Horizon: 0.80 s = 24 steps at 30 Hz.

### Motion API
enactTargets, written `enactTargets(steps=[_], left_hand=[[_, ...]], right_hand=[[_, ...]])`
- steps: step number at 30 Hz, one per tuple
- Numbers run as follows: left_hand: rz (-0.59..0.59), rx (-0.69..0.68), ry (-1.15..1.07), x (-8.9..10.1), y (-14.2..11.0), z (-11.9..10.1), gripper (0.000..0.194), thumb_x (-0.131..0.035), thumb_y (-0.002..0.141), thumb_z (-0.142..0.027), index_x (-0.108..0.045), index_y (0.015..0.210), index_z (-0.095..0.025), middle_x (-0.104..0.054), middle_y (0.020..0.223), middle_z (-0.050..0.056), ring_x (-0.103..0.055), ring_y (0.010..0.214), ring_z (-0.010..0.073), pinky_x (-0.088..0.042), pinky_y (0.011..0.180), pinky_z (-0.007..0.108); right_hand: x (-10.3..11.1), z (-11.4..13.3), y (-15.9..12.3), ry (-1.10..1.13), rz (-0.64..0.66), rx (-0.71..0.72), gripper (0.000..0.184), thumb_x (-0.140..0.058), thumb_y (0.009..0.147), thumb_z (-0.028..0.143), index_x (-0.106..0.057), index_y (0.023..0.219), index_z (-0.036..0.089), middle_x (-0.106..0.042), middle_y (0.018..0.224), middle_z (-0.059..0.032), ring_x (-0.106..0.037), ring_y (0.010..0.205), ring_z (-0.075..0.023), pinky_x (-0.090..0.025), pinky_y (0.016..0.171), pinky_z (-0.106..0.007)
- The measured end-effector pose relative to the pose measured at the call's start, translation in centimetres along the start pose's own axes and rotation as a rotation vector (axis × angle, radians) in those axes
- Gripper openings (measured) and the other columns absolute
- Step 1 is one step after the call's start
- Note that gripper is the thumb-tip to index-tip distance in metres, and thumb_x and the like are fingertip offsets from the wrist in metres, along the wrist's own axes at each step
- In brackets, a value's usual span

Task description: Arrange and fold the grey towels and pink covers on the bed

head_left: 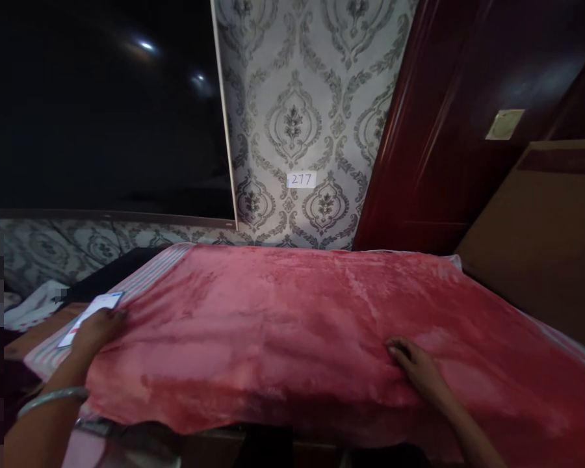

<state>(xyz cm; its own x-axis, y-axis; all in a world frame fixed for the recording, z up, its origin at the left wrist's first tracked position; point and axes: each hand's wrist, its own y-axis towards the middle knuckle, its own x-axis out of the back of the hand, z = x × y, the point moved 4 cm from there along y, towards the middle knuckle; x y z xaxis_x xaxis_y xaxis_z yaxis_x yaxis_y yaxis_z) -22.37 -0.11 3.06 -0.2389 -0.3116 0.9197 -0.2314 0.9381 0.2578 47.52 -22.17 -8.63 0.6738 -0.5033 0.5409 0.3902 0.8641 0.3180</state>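
A red plush blanket (273, 325) with a striped edge lies spread over a surface in front of me. My left hand (100, 330), with a pale bangle at the wrist, is at the blanket's left side, its fingers bent onto the fabric, where creases gather. Just beside and partly under this hand lies a phone (93, 313) with a lit white screen, on the striped border. On the right half, my right hand (414, 364) has thumb and forefinger drawn together at the plush; a crease runs up from the fingertips. The exact grip of the left fingers is partly hidden.
A large dark television (102, 117) hangs at the left. Patterned wallpaper (292, 123) carries a paper label (301, 179) reading 277. At the right stand a dark red glossy wooden panel (433, 130) and a large brown cardboard box (541, 227). White cloth (36, 305) lies far left.
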Motion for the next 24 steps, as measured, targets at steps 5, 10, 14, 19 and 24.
enactTargets(steps=[5, 10, 14, 19, 24], left_hand=[[-0.194, -0.107, 0.091, 0.5, -4.0, -1.7, 0.055, -0.036, 0.088, -0.049, -0.065, 0.107, -0.007, -0.070, 0.103, 0.022, -0.063, 0.103, 0.0352, -0.051, 0.087, 0.042], [-0.135, -0.606, -0.072, -4.8, -11.0, -5.0, 0.038, -0.045, 0.088, -0.049, -0.067, 0.095, -0.019, -0.073, 0.101, 0.014, -0.066, 0.101, 0.0297, -0.048, 0.098, 0.042], [-0.134, -0.868, -0.076, -8.3, -16.2, -7.8, 0.038, -0.055, 0.089, -0.050, -0.070, 0.106, -0.020, -0.073, 0.112, 0.015, -0.064, 0.108, 0.0310, -0.049, 0.094, 0.043], [-0.063, -0.928, -0.052, -9.3, -17.3, -9.6, 0.022, -0.051, 0.092, -0.029, -0.071, 0.099, -0.021, -0.073, 0.107, 0.013, -0.064, 0.104, 0.0281, -0.051, 0.088, 0.041], [-0.002, -0.917, -0.026, -9.0, -16.9, -8.8, 0.025, -0.045, 0.086, -0.016, -0.069, 0.087, -0.021, -0.073, 0.093, 0.011, -0.066, 0.092, 0.0263, -0.052, 0.085, 0.040]], right_hand=[[1.3, -0.2, -3.6, -0.126, -0.154, 0.080, 0.037, -0.052, 0.083, 0.059, -0.069, 0.086, 0.025, -0.074, 0.092, -0.0116, -0.069, 0.088, -0.0313, -0.056, 0.085, -0.049], [1.3, -0.2, -7.5, -0.273, -0.068, 0.251, 0.033, -0.057, 0.087, 0.053, -0.072, 0.096, 0.025, -0.072, 0.102, -0.0116, -0.066, 0.099, -0.0317, -0.054, 0.091, -0.050], [0.6, 0.6, -7.9, -0.344, -0.034, 0.321, 0.032, -0.055, 0.091, 0.045, -0.072, 0.107, 0.025, -0.069, 0.112, -0.0123, -0.062, 0.106, -0.0312, -0.050, 0.095, -0.050], [-0.5, 1.8, -7.1, -0.352, -0.038, 0.297, 0.027, -0.048, 0.093, 0.038, -0.071, 0.086, 0.025, -0.067, 0.102, -0.0127, -0.059, 0.100, -0.0302, -0.048, 0.093, -0.049], [-0.2, 1.9, -7.4, -0.309, -0.031, 0.251, 0.026, -0.047, 0.093, 0.035, -0.065, 0.078, 0.025, -0.066, 0.088, -0.0116, -0.058, 0.088, -0.0286, -0.048, 0.085, -0.046]])
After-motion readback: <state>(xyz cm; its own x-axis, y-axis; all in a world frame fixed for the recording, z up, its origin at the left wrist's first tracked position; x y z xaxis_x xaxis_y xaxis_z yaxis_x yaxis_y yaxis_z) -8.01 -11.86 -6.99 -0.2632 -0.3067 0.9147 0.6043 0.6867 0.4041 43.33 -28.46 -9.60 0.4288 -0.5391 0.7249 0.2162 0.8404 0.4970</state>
